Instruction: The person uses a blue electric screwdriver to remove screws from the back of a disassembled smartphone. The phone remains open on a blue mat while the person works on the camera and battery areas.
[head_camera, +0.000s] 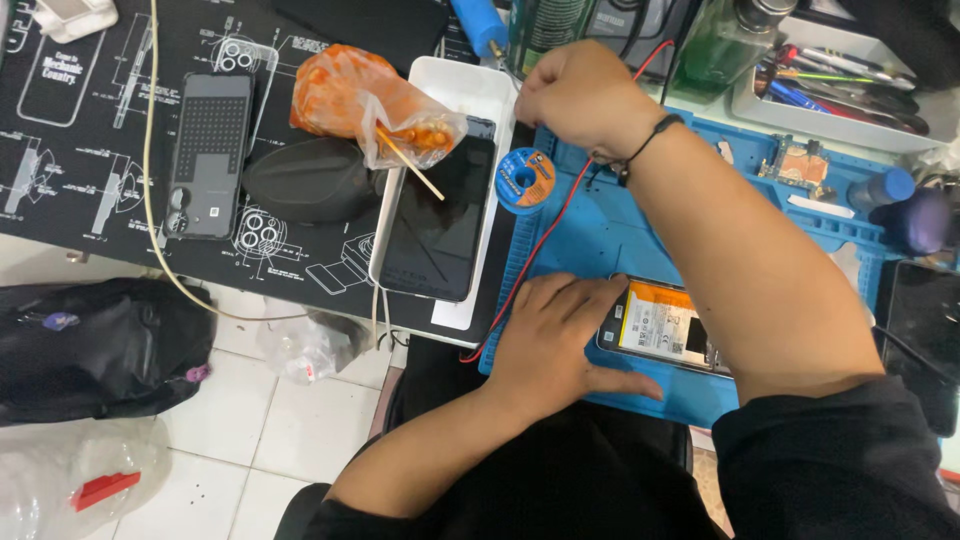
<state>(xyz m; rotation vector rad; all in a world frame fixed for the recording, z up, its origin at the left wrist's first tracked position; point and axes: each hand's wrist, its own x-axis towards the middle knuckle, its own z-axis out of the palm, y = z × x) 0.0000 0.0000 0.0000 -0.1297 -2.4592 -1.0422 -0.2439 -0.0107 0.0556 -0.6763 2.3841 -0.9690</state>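
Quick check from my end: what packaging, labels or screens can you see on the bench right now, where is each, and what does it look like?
Opened phone: on the blue mat under the left hand, yellow-and-white battery label.
Dark phone screen: in the white tray, glossy black.
Plastic bag: on the black mat, clear with orange food.
Solder wick spool: below the right hand, round, blue-and-orange label.

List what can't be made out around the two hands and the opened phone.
All in the head view:
- Opened phone: its right part is covered by the right forearm, its left end by the left hand.
- Right hand: closed into a fist with the fingers curled under, so whatever it grips is hidden.
- Red wire: its upper end disappears behind the right hand.
- Tool tray: cut off by the top edge.
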